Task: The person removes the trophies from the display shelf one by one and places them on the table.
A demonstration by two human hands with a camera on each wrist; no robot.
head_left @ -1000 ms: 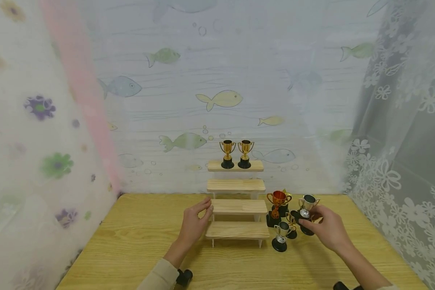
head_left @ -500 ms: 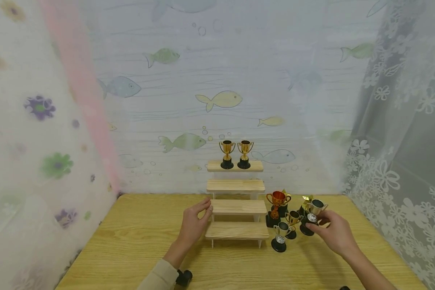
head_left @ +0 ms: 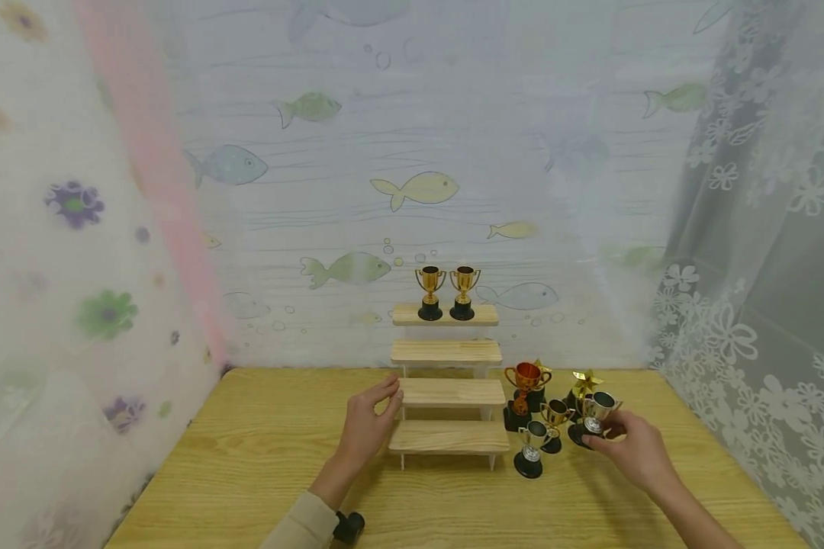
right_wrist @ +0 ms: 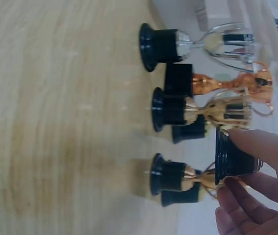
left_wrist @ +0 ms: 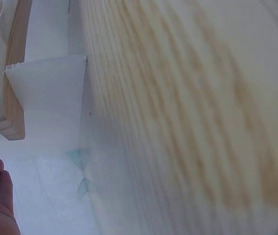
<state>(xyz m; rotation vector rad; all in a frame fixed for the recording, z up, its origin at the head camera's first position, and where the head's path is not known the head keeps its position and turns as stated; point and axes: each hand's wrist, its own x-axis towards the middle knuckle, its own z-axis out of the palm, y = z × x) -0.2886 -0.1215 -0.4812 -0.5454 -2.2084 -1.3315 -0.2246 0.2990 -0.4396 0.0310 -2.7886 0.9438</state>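
Note:
My right hand [head_left: 632, 450] pinches a silver trophy cup [head_left: 599, 409] by its black base [right_wrist: 232, 154], raised off the table in the right wrist view. Beside it stand a gold cup [head_left: 556, 413], another silver cup [head_left: 534, 436] and a copper-red cup [head_left: 525, 377]. Behind the held cup are a gold star trophy [head_left: 587, 381] and another gold cup [right_wrist: 170, 175], mostly hidden in the head view. With fairly straight fingers, my left hand [head_left: 369, 415] touches the left end of a wooden step [head_left: 453, 390] on the tiered stand; its fingertips [left_wrist: 1, 171] meet the wood's edge.
Two gold cups [head_left: 430, 284] stand side by side on the stand's top step [head_left: 446, 322]. A lower front step [head_left: 449, 436] sits near the table [head_left: 281, 457]. A second star trophy [head_left: 539, 372] is partly hidden behind the copper-red cup. Printed curtains surround the table.
My right hand has drawn the silver cup right and slightly towards me, away from the other trophies. The star trophy behind it has come into sight. My left hand stays put.

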